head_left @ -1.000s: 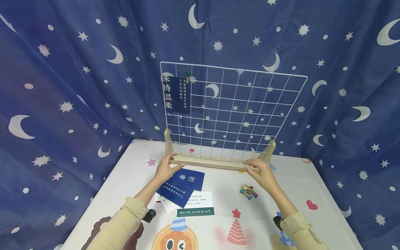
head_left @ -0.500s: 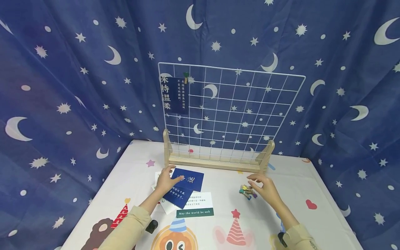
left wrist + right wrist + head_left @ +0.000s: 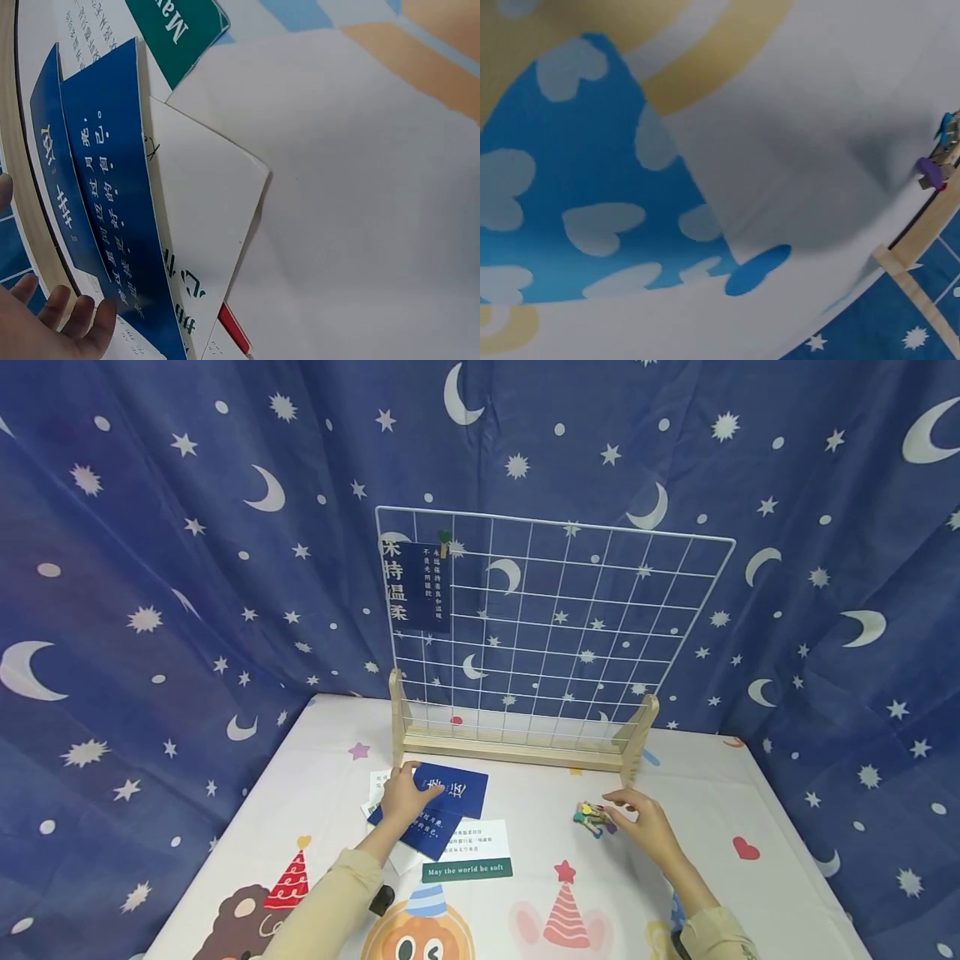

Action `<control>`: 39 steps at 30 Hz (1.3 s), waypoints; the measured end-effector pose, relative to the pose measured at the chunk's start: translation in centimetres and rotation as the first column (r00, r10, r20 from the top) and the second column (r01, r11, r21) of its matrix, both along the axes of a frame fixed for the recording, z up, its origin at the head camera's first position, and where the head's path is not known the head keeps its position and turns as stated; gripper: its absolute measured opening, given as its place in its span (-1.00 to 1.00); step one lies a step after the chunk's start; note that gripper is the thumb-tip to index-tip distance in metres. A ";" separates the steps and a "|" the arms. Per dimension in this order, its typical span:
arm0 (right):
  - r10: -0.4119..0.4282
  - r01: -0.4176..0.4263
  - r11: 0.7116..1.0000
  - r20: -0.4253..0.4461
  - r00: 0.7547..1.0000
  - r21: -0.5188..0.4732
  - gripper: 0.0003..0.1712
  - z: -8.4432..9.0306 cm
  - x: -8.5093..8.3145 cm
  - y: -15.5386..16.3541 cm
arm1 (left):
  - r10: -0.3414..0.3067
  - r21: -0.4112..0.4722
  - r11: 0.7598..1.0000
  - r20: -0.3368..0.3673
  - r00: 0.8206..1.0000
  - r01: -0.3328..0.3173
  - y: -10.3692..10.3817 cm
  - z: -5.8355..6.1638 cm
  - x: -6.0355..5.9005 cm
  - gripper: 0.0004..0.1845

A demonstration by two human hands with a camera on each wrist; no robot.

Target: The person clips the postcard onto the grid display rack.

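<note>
In the head view my left hand [image 3: 401, 799] hovers over the fanned cards, its thumb and fingers spread. Under it lie two dark blue cards [image 3: 468, 796] with pale characters, overlapping white ones. The left wrist view has the left fingers [image 3: 97, 330] close to the edge of a blue card [image 3: 112, 150]. My right hand [image 3: 645, 827] is at a small pile of wooden clothespins [image 3: 588, 820] with coloured ornaments, fingertips by the pile and a gap between thumb and forefinger. In the right wrist view the clothespins [image 3: 932, 171] are at the right edge; the hand is out of frame.
A white wire grid [image 3: 555, 602] stands in a wooden base [image 3: 517, 753] at the table's back. One blue card [image 3: 423, 589] hangs at its upper left from a green-topped clothespin [image 3: 444, 545]. A white card with a green strip [image 3: 467, 870] lies in front.
Both hands have come back from the grid's wooden base. The left has moved over the cards, and the right down to the clothespins.
</note>
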State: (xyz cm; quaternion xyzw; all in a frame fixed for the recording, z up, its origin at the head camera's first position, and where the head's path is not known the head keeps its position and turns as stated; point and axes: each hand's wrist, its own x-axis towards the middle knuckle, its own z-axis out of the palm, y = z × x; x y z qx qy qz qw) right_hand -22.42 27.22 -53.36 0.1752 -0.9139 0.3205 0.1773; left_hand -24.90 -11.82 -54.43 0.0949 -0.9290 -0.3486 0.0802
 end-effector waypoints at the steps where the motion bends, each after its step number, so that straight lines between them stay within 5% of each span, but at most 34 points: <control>1: -0.004 0.004 1.000 0.010 1.000 0.001 -0.78 -0.2 0.0 0.1 | 0.008 -0.007 1.000 0.014 1.000 -0.008 0.1 0.0 -0.1 -0.26; 12: -0.027 0.029 1.000 0.114 0.993 -0.012 -0.71 -1.6 -0.3 0.6 | 0.071 -0.134 0.990 0.136 0.988 -0.053 0.6 -0.9 -1.1 -0.15; 21: -0.095 0.092 0.995 0.287 0.953 0.022 -0.64 -2.4 -0.3 1.6 | 0.107 -0.228 0.972 0.247 0.963 -0.049 0.7 -0.8 -0.8 0.02; 30: -0.145 0.144 0.989 0.356 0.923 0.029 -0.64 -3.3 -0.5 2.5 | 0.142 -0.233 0.969 0.275 0.951 -0.078 1.0 -0.7 -0.7 0.04; 39: -0.126 0.119 0.992 0.358 0.925 0.041 -0.65 -3.9 -0.4 2.5 | 0.176 -0.211 0.970 0.267 0.948 -0.121 1.9 -1.5 -1.2 0.00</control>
